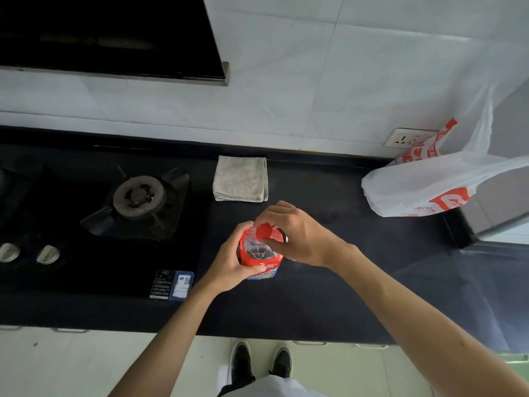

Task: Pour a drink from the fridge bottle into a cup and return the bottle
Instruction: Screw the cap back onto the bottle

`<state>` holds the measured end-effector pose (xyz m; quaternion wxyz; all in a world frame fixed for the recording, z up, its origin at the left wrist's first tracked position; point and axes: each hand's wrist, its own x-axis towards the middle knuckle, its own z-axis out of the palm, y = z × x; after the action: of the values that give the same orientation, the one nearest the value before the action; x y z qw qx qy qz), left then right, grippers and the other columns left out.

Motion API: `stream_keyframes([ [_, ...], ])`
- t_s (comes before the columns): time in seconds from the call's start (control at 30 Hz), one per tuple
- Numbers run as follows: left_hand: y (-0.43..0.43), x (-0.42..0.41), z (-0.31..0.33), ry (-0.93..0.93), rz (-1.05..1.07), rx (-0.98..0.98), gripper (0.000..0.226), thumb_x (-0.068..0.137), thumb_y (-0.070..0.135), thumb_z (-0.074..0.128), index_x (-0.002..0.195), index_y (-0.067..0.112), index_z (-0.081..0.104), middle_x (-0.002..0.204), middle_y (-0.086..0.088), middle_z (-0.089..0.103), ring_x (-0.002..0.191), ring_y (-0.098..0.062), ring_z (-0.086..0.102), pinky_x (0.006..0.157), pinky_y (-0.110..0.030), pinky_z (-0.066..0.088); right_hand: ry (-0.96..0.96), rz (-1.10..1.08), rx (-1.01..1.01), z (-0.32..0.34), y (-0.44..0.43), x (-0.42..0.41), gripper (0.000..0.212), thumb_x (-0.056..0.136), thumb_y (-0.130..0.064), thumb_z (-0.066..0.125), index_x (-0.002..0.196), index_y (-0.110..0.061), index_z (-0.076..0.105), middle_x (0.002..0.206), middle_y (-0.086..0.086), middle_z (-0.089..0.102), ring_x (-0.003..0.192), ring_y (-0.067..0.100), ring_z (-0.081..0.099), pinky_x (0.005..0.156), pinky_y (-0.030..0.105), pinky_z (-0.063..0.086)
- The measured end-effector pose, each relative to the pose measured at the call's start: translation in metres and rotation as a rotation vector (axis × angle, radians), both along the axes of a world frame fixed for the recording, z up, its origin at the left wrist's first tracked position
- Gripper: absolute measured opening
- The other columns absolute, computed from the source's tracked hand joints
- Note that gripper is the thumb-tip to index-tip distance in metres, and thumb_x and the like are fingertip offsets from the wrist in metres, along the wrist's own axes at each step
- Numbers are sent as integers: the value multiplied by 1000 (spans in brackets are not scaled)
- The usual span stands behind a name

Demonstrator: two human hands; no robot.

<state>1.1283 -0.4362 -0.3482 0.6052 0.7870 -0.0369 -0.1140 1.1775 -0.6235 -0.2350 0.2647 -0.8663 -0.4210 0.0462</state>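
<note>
As the drink bottle (pixel 259 255) stands on the counter (pixel 343 282), left hand (pixel 229 263) grips its body, right hand (pixel 297 233) pinches red cap (pixel 264 232)

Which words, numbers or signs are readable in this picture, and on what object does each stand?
"80", probably: black sticker on the black stove's front edge; smaller print unreadable.
Blue-and-white sticker beside it: QR code; text too small.
Red-labelled plastic bottle: white characters, blurred.
Red bottle cap: no text visible.
White plastic bag: red print, unreadable.
</note>
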Motion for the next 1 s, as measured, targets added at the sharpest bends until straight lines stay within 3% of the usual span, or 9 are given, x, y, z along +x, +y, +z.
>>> stream_keyframes([
  [0.23,1,0,-2,-8,1,2,88,72,13,87,142,28,37,132,6,55,124,-13,57,95,-36,57,-41,127,-111,12,1,6,24,92,-9,64,117,-11,66,114,3,66,105,20,56,90,30,49],
  [0.5,1,-3,-8,-25,18,14,87,72,15,86,143,28,37,135,7,52,127,-13,54,98,-39,56,167,141,-134,23,0,22,29,89,1,64,115,-11,69,116,0,68,106,14,62,91,26,52],
  [0.7,0,-2,-6,-50,18,19,85,73,13,86,142,26,39,132,7,55,126,-15,55,97,-37,56,-101,245,-244,20,8,18,26,91,-7,66,117,-10,68,115,3,69,105,20,58,90,28,49],
  [0.83,1,-2,-8,-48,20,16,84,72,15,87,141,24,40,131,6,57,125,-17,57,95,-40,57,-120,295,-302,24,11,19,27,90,-9,66,116,-9,67,115,4,69,103,21,58,89,27,48],
  [1.0,1,-3,-8,-18,21,15,87,72,15,87,143,30,38,132,16,54,125,-8,55,96,-38,57,-159,311,-297,19,6,20,27,89,-7,68,116,-9,69,111,4,71,99,24,61,84,34,54],
])
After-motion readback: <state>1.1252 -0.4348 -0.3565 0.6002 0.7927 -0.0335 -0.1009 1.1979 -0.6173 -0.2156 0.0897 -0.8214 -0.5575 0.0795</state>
